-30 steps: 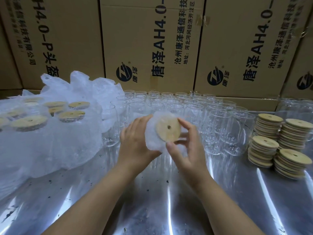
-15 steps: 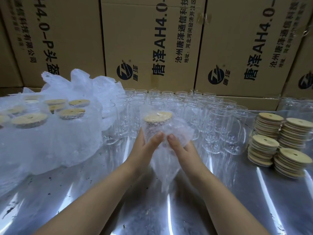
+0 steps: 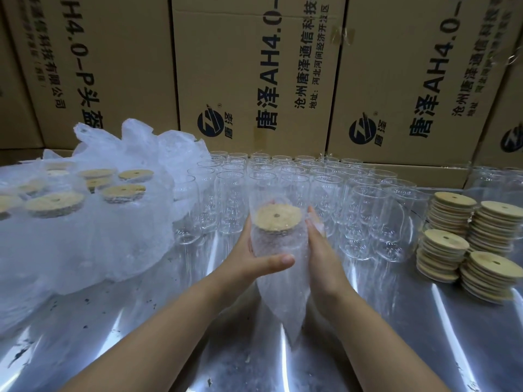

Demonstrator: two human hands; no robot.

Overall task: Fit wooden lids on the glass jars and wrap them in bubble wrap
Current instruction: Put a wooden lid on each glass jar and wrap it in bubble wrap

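A second ago the wrapped jar (image 3: 278, 236) was tipped with its wooden lid (image 3: 278, 217) facing me and both hands worked at its top. Now it stands upright at the centre of my view, lid level and seated. My left hand (image 3: 254, 258) grips it, thumb across the front. My right hand (image 3: 319, 250) lies flat against its other side, fingers fairly straight. The bubble wrap (image 3: 285, 301) hangs loose below the jar in a tapering tail toward the worktop (image 3: 368, 349). I judge the sleeve is on and the tail remains to be folded or tucked.

At 12 o'clock the bare glass jars (image 3: 283, 176) stand in rows, open-mouthed and empty, none lidded yet. At 3 o'clock the lid stacks (image 3: 469, 244) wait in four piles. At 9 o'clock the finished pile (image 3: 85, 222) holds several lidded jars under bubble wrap. Much of the batch looks undone.
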